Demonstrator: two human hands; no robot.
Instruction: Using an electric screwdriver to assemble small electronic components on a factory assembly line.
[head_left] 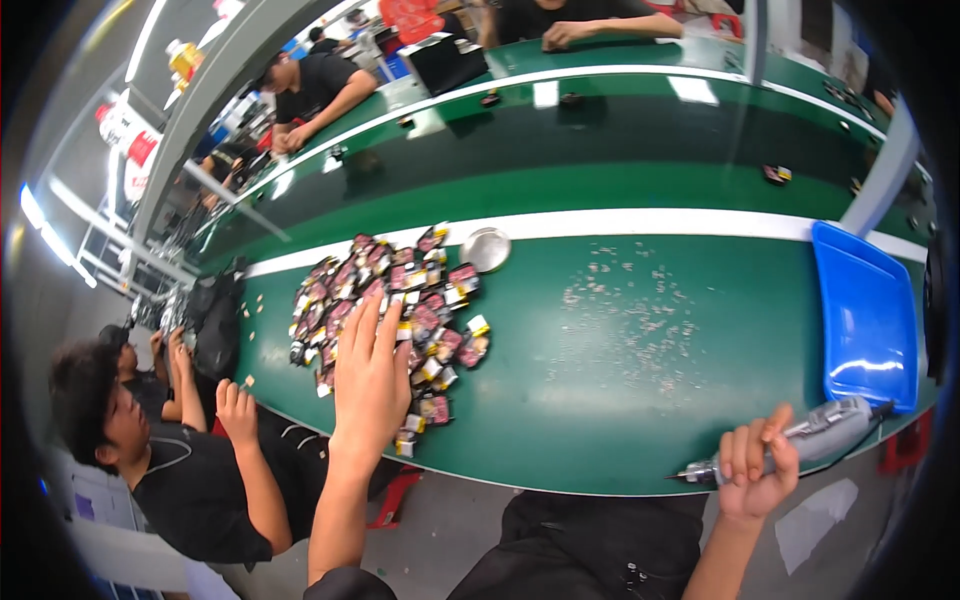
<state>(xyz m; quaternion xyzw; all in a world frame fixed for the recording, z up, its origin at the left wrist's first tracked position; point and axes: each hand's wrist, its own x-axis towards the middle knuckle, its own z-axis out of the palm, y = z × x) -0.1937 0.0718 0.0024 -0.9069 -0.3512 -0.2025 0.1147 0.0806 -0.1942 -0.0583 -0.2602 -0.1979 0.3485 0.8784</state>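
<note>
My left hand (pixel 370 390) is stretched flat over a heap of small black parts (pixel 345 290) with pinkish-red faces and yellow and white patches. Its fingers are extended and nothing shows in its grip; whether the fingertips touch the heap I cannot tell. Around a grey electric screwdriver (pixel 835 430) my right hand (pixel 755 468) is closed, at the bench's near right edge. The tool's thin tip points left, and a dark cord leaves its back end.
Tiny pale bits (pixel 640 320) lie scattered across the green bench (pixel 510 400). A round metal dish (pixel 486 250) sits behind the heap, and a blue plastic tray (pixel 868 310) stands at right. Beyond a white strip runs a conveyor belt (pixel 540 130). A person (pixel 200 480) sits at left.
</note>
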